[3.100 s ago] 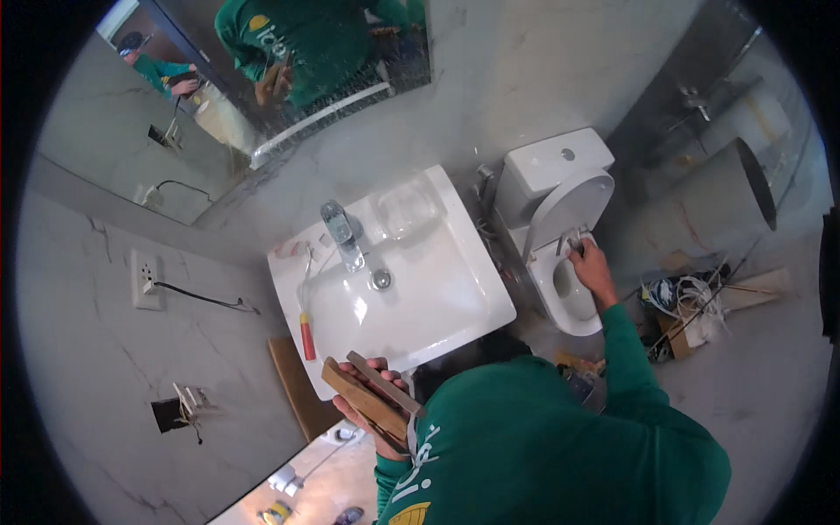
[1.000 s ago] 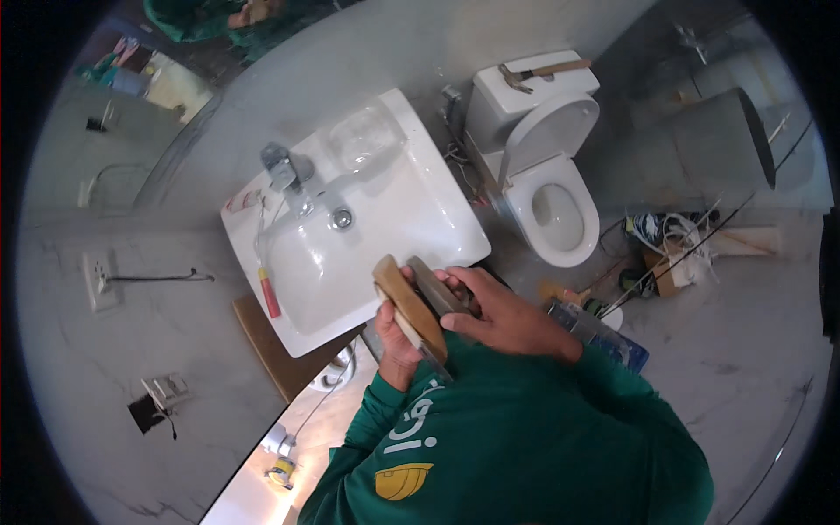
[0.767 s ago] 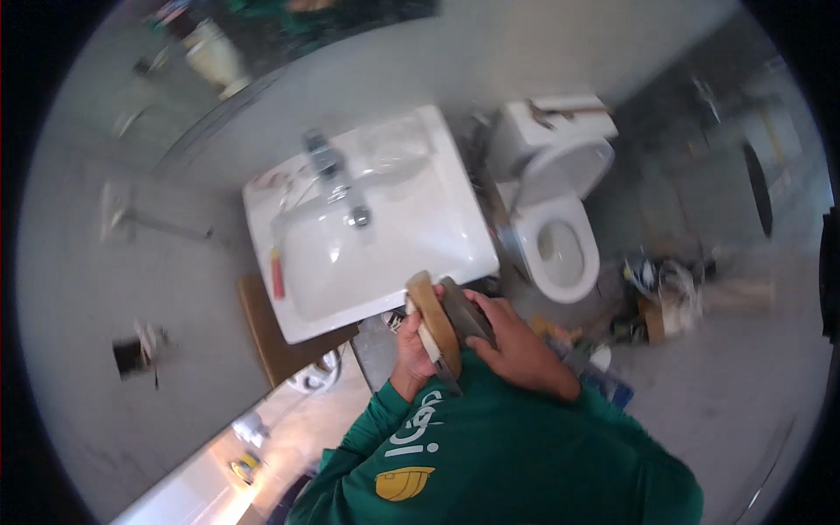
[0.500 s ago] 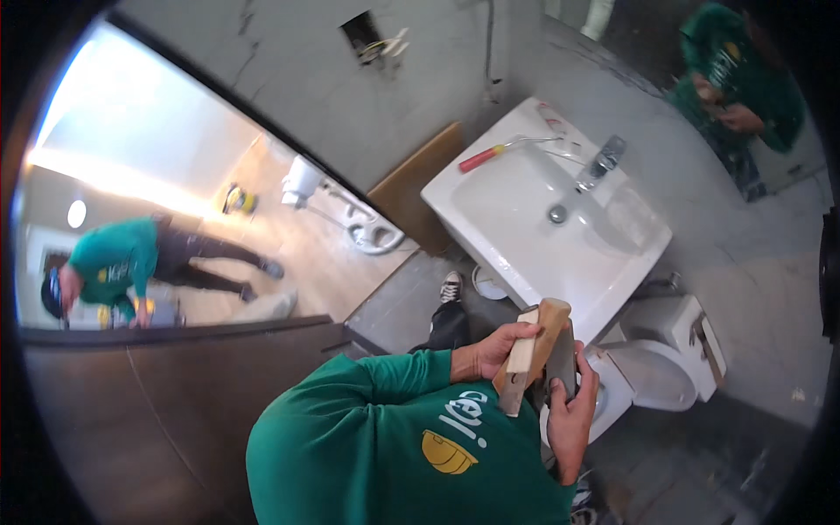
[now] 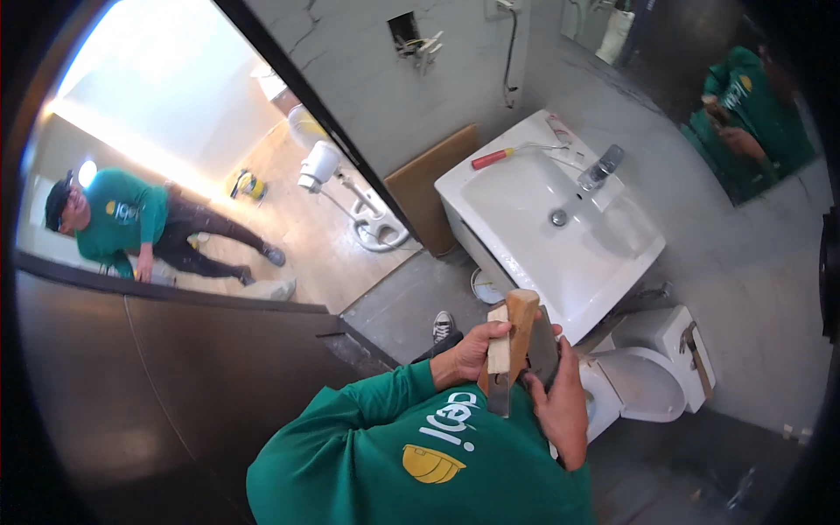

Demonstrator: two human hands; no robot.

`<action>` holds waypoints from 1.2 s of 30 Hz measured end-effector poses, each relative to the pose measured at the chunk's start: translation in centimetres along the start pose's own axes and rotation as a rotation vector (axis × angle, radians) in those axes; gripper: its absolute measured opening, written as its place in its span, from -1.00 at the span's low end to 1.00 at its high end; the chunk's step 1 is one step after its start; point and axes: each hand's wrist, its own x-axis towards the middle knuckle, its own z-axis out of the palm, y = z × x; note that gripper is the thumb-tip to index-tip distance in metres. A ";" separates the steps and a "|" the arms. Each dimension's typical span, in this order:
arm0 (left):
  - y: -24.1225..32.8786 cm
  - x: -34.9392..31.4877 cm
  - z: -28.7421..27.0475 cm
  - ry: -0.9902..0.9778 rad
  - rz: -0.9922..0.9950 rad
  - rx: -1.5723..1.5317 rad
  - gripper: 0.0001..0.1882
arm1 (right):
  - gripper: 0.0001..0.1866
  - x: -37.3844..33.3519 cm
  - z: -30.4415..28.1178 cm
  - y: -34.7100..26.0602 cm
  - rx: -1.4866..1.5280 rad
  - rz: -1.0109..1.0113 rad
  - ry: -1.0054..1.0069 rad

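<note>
1. The left hand (image 5: 472, 354) is closed, its thumb laid over a pale wooden handle (image 5: 499, 352); a metal blade (image 5: 498, 400) juts from that handle's lower end, toward the green sweatshirt (image 5: 350, 468).
2. An orange-brown wooden piece (image 5: 522, 322) stands just right of the pale handle, in the same bundle. How the left fingers wrap it underneath is hidden.
3. The right hand (image 5: 564, 407) pinches a grey flat piece (image 5: 544, 352): fingertips curl over its far right edge, and the thumb lies at its near end. Whether this piece touches the brown one cannot be told.
4. The whole bundle is between the hands, in front of the chest. Its long axis runs from the body outward to the sink (image 5: 490, 197), with the brown piece's top leaning a little rightward.
5. The left hand is nearer the pale handle, the right hand nearer the grey piece; the brown piece lies between the two.
6. Beyond the bundle, a red-handled tool (image 5: 493, 159) rests on the sink's rim, left of the faucet (image 5: 601, 168).
7. To the right of the hands is the toilet (image 5: 643, 385), lid raised, with a hammer (image 5: 696, 359) lying on its tank.
8. Well apart at left, a co-worker (image 5: 131, 210) shows past the doorway.
</note>
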 end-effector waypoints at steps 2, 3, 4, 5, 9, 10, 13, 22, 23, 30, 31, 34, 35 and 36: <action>1.5 0.2 -3.2 -0.056 -0.085 0.054 -0.23 | -0.13 1.0 0.4 -1.2 -0.012 -0.011 0.040; 2.1 -0.2 -4.0 0.006 -0.067 0.045 -0.19 | -0.09 1.9 0.8 -1.6 0.018 0.011 0.012; 3.2 -1.1 -5.1 -0.062 -0.043 0.046 -0.19 | -0.10 2.4 1.9 -1.4 -0.003 -0.017 0.044; 3.7 -1.4 -4.3 -0.057 0.001 -0.006 -0.22 | -0.11 3.1 3.4 -0.6 -0.035 -0.045 0.061; 5.4 -1.8 -4.0 -0.082 0.000 -0.125 -0.31 | -0.21 3.3 4.3 -0.5 0.173 0.251 0.065; 5.7 -1.6 -4.0 -0.116 -0.040 -0.076 -0.33 | -0.25 3.6 4.0 0.1 0.192 0.287 0.142; 7.7 -2.8 -3.8 -0.157 -0.081 0.002 -0.34 | -0.35 6.0 4.0 3.8 0.182 0.258 0.320; 9.8 -4.2 -7.3 -0.120 0.134 -0.171 -0.29 | -0.41 25.4 9.0 16.8 -0.458 0.366 0.304; 10.1 -3.8 -6.4 -0.085 0.175 -0.110 -0.28 | -0.41 26.6 9.3 17.5 -0.460 0.386 0.308; 8.3 -5.1 -2.6 0.243 0.475 0.280 -0.27 | -0.40 30.0 9.9 17.6 -0.512 0.336 0.236; 7.9 -5.2 -2.3 0.302 0.480 0.322 -0.28 | -0.40 30.0 10.1 18.0 -0.540 0.320 0.257; 6.9 -5.2 -2.4 0.424 0.490 0.400 -0.33 | -0.38 30.2 9.5 18.3 -0.570 0.313 0.216; 6.8 -5.2 -2.5 0.424 0.459 0.396 -0.37 | -0.33 30.0 9.1 17.7 -0.581 0.306 0.211; 6.8 -5.1 -2.5 0.454 0.448 0.404 -0.37 | -0.33 29.9 8.7 17.1 -0.566 0.310 0.214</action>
